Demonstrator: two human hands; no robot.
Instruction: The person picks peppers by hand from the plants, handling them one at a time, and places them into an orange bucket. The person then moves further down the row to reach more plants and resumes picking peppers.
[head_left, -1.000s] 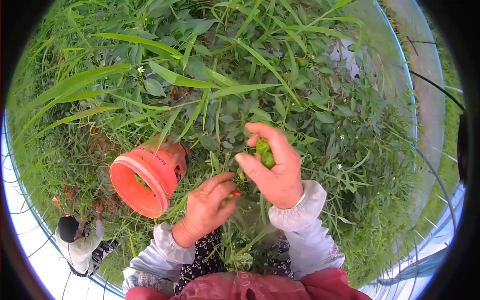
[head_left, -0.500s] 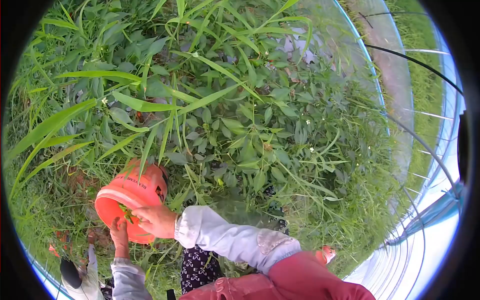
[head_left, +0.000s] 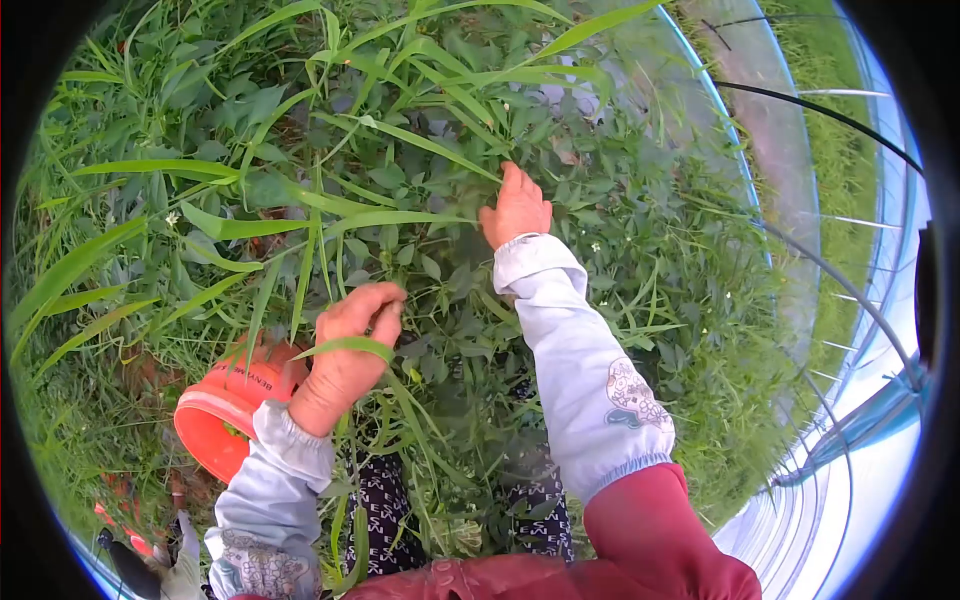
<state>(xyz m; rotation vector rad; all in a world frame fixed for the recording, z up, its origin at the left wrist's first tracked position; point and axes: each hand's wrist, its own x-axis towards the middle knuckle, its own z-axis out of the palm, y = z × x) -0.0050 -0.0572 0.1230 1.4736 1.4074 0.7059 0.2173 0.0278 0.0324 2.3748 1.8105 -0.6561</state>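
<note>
My left hand [head_left: 352, 345] hovers above the leafy pepper-like plants [head_left: 430, 265], nothing visible in it. Its fingers are bent, with a gap between thumb and forefinger, and a long grass blade [head_left: 345, 345] crosses its wrist. Farther out to the right, my right hand [head_left: 518, 208] reaches among the leaves. Its thumb stands apart from the fingers, whose tips are partly lost in the foliage. An orange-red bucket [head_left: 212, 415] lies tilted beside my left forearm, its mouth toward me. A little green shows inside it.
Tall grass blades [head_left: 265, 225] stick up through the plants. On the right run a plastic-covered strip [head_left: 775, 130], thin hoops [head_left: 850, 290] and white sheeting [head_left: 800, 530]. Another person [head_left: 180, 570] is partly visible at the lower left.
Both hands have left the bucket's mouth. My right hand has moved up and right into the plants, and my left hand has moved up and right above them.
</note>
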